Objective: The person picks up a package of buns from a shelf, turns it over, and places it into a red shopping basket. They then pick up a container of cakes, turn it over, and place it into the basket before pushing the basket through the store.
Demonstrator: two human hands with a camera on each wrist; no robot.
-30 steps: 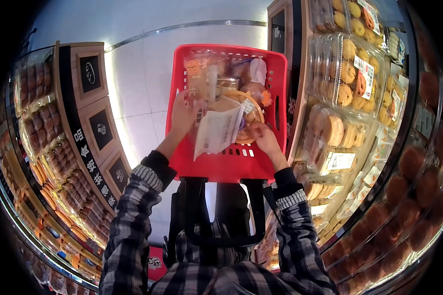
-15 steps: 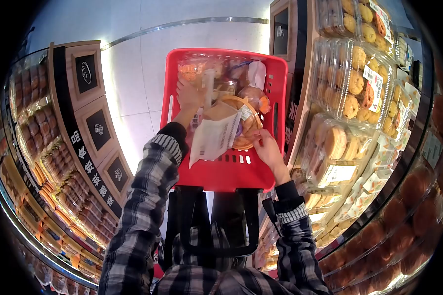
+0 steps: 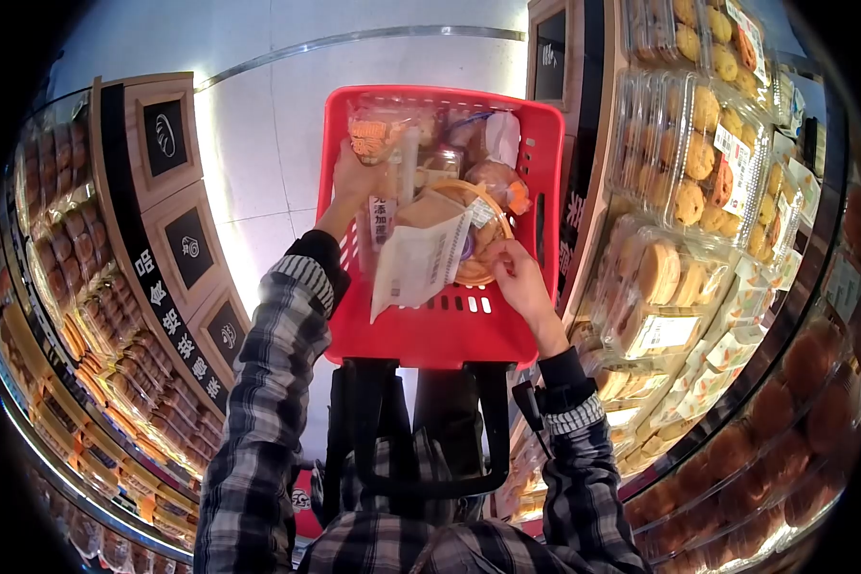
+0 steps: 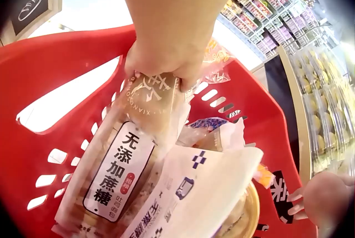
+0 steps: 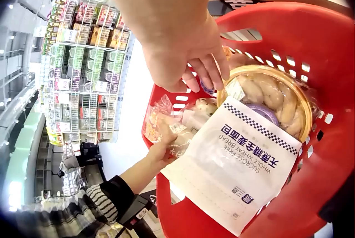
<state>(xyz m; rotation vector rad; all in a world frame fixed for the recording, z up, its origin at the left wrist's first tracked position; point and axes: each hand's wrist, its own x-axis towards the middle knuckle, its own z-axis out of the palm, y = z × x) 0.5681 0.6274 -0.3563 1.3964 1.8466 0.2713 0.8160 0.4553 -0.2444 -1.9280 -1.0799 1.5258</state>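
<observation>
My left hand [image 3: 356, 180] grips the top end of a packaged toast loaf [image 4: 119, 177], with thumb and fingers on either side of its brown wrapper. The loaf lies along the left wall of a red shopping basket [image 3: 430, 335]. A white paper bread bag [image 5: 238, 160] leans beside it, overlapping a round, yellow-rimmed tub [image 5: 307, 102] of pale buns or rolls under clear film. Over the tub's edge, my right hand [image 3: 523, 277] hangs with loosely bent fingers [image 5: 208, 72] and nothing in its grasp.
An orange-printed clear packet [image 3: 373, 134] and a wrapped bread bag [image 3: 497, 182] fill the basket's far end. Its black handle [image 3: 430, 486] folds toward my body. Shelves of boxed pastries [image 3: 689, 163] line the right, with packaged bread [image 3: 72, 230] on the left.
My left hand first reached farther into the basket, then came slightly back with the toast loaf, whose label now shows more fully. The right hand stays by the tub.
</observation>
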